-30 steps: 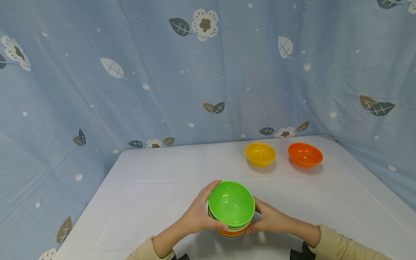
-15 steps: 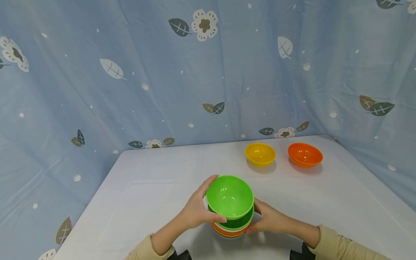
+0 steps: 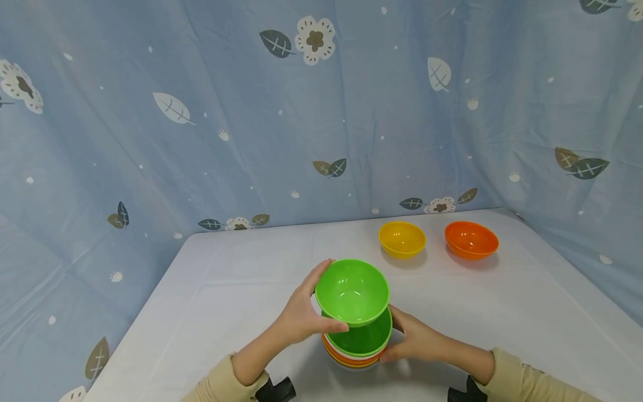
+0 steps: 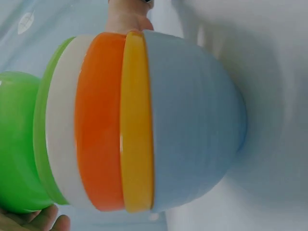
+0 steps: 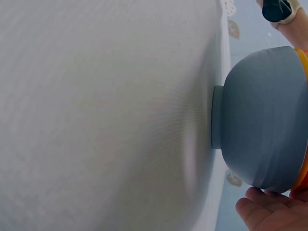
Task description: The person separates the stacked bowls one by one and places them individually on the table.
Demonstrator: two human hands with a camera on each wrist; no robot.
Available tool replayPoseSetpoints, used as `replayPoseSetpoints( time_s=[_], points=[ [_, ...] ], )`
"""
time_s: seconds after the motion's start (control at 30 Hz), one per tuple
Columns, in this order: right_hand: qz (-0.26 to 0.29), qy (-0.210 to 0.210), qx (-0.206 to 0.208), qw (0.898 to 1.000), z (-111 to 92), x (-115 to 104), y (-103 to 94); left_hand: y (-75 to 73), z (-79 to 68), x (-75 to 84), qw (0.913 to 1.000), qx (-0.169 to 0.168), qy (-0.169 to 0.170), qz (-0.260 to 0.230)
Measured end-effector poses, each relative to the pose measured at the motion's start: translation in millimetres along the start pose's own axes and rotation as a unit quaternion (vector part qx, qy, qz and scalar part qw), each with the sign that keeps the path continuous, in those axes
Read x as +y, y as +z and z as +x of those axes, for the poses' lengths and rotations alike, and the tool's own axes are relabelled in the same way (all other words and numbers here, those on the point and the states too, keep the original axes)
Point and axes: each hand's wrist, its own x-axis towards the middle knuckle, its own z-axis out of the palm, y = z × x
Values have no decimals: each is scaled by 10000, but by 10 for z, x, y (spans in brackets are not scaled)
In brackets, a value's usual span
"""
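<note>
In the head view my left hand [image 3: 301, 315] grips a bright green bowl [image 3: 353, 293] by its rim, thumb in front and fingers behind. This bowl is raised and tilted over a nested stack, whose top is another green bowl [image 3: 369, 337]. My right hand [image 3: 416, 336] holds the stack's right side, thumb in front. The left wrist view shows the layers below: a white bowl [image 4: 65, 120], an orange bowl [image 4: 100, 125], a yellow bowl [image 4: 136, 125] and a grey-blue bowl [image 4: 192, 125] at the bottom. In the right wrist view, fingertips touch the grey-blue bowl.
Farther back on the white-covered table [image 3: 241, 279] stand a separate yellow bowl [image 3: 402, 240] and, to its right, an orange bowl [image 3: 471, 240]. A blue patterned curtain [image 3: 226, 156] hangs behind the table and along both sides.
My left hand has lifted the top green bowl up and slightly left, out of the stack, exposing the inside of the green bowl below. My right hand has stayed at the stack.
</note>
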Motion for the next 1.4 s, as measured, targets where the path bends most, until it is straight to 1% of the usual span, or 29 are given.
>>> replayPoseSetpoints(
  time_s=[0.13, 0.27, 0.4, 0.6, 0.77, 0.87, 1.07, 1.4],
  points=[
    [-56, 98, 61, 9999, -6, -22, 3, -31, 19, 41, 9998, 162, -6, 68],
    [-134, 15, 68, 9999, -11, -29, 2, -73, 30, 83, 9996, 283, -33, 81],
    [-182, -53, 80, 9998, -10, -27, -1, -119, 47, 91, 9994, 344, -54, 37],
    [-149, 106, 112, 9998, -10, -26, 4, -190, 91, 50, 9990, 450, -6, -25],
    [-68, 136, 92, 9998, -7, -20, 4, -255, 128, 18, 9984, 551, 53, 117],
    [-33, 130, 90, 9999, -4, -18, 4, -293, 153, 9, 9981, 585, 18, 173],
    [14, 185, 88, 9998, -5, -24, 4, -352, 220, -9, 9979, 631, -101, 97],
    [83, 272, 88, 9996, -4, -16, 3, -401, 357, -65, 9973, 694, -179, 155]
  ],
)
